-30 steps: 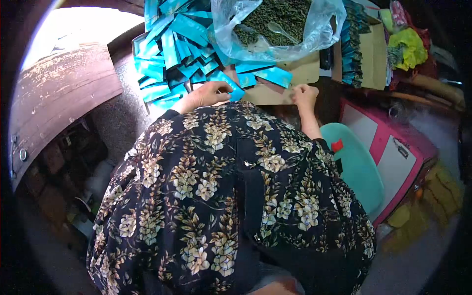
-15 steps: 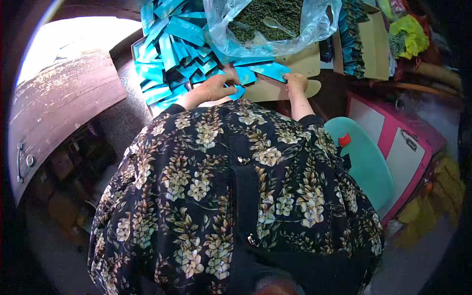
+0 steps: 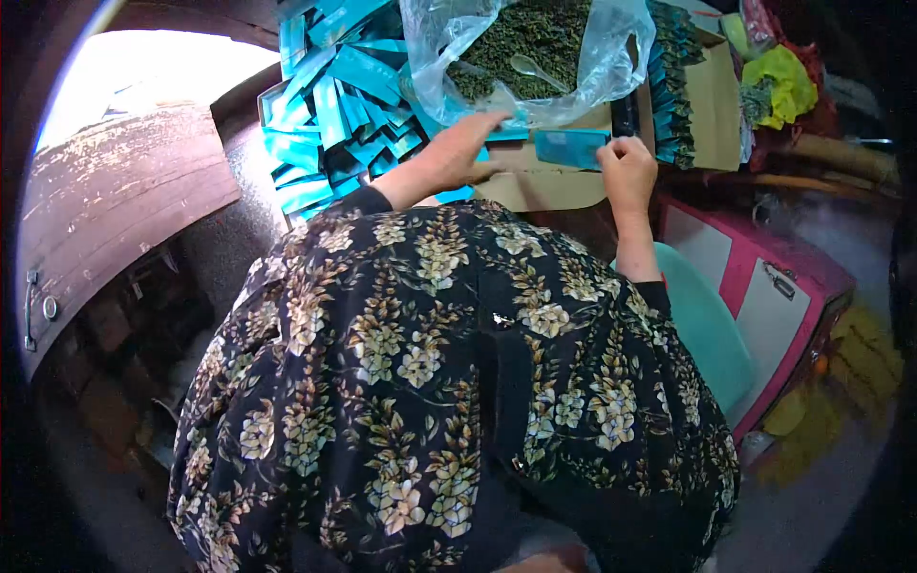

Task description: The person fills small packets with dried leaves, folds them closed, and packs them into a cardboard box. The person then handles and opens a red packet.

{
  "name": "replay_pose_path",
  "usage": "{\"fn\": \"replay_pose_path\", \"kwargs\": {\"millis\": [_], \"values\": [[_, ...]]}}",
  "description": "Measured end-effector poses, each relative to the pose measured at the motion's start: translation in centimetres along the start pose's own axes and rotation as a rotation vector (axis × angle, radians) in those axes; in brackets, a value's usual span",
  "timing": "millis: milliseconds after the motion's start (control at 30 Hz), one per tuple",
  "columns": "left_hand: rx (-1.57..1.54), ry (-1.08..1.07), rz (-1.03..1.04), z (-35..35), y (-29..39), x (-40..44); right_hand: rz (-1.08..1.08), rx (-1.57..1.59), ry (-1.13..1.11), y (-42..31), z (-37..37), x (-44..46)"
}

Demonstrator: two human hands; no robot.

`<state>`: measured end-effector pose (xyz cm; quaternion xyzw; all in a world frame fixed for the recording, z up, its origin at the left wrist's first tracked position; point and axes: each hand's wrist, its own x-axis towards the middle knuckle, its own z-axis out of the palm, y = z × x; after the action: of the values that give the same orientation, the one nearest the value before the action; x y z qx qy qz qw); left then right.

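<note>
My right hand point(image 3: 628, 174) pinches one end of a flat blue packet point(image 3: 570, 149) held over the cardboard point(image 3: 549, 190). To its left, my left hand point(image 3: 451, 155) has its fingers stretched out and its thumb apart, at the near edge of a clear plastic bag point(image 3: 616, 81). Whether its fingertips touch the bag is hard to tell. Inside the bag lie dark green dried leaves point(image 3: 525, 33) with a pale spoon point(image 3: 537, 71) resting on them. A heap of blue packets point(image 3: 330, 105) fills a box left of my left hand.
At the right, upright blue packets point(image 3: 671, 91) stand in a cardboard box point(image 3: 718, 110) beside a yellow bag point(image 3: 781, 86). A teal chair point(image 3: 707, 315) and a pink-framed cabinet point(image 3: 778, 306) are close on my right. A wooden surface point(image 3: 124, 191) lies at far left.
My right hand has moved right and lifted with a blue packet. My left hand has left the packets, moved up and right toward the bag, and opened its fingers.
</note>
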<state>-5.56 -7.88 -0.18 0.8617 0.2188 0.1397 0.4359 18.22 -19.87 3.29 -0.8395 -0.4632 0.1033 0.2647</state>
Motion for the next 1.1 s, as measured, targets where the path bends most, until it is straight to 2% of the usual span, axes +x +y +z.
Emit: {"fn": "replay_pose_path", "kwargs": {"millis": [33, 100, 233, 300, 367, 433, 467, 567, 600, 667, 700, 833, 867, 967, 1100], "values": [[0.003, 0.011, 0.002, 0.1, 0.6, 0.7, -0.047, 0.053, 0.022, -1.5, -0.6, 0.3], [0.157, 0.164, 0.164, -1.1, 2.4, 2.4, -0.079, 0.107, 0.014, -4.7, -1.1, 1.2], [0.232, 0.277, 0.216, -2.4, 3.7, 3.3, -0.087, 0.280, -0.050, -9.7, -1.1, 1.7], [0.192, 0.260, 0.132, -2.5, 3.2, 2.9, -0.028, 0.387, -0.122, -11.2, -1.3, 1.7], [0.100, 0.214, -0.033, -2.6, 2.3, 2.7, -0.123, 0.380, -0.116, -12.2, -1.3, 1.8], [0.054, 0.222, -0.009, -2.6, 1.5, 2.1, -0.292, 0.363, -0.103, -13.1, -1.4, 1.6], [0.008, 0.226, 0.023, -2.4, 0.8, 1.7, -0.306, 0.366, -0.103, -13.3, -1.4, 1.5], [-0.100, 0.249, 0.031, -3.0, 1.0, 0.6, -0.453, 0.391, -0.323, -13.7, -2.3, 1.5], [-0.161, 0.263, 0.012, -3.1, 1.2, 0.1, -0.459, 0.389, -0.327, -13.7, -2.3, 1.7], [-0.224, 0.283, -0.011, -3.4, 1.3, -0.4, -0.634, 0.349, -0.428, -13.6, -2.2, 2.0], [-0.207, 0.235, -0.032, -1.9, -0.4, 1.0, -0.715, 0.369, -0.490, -11.0, -0.3, 3.6], [-0.218, 0.162, -0.019, -2.1, -0.4, 0.7, -0.804, 0.179, -0.591, -11.4, -0.3, 3.9], [-0.223, 0.149, -0.027, -2.1, -0.2, 0.5, -0.805, 0.175, -0.596, -11.3, -0.4, 3.8], [-0.231, 0.110, -0.034, -1.7, -0.5, 0.4, -0.805, -0.094, -0.669, -11.7, -0.6, 4.0], [-0.270, 0.046, -0.083, -1.7, -0.8, 0.3, -0.766, -0.147, -0.639, -12.7, -1.1, 3.4]]}}
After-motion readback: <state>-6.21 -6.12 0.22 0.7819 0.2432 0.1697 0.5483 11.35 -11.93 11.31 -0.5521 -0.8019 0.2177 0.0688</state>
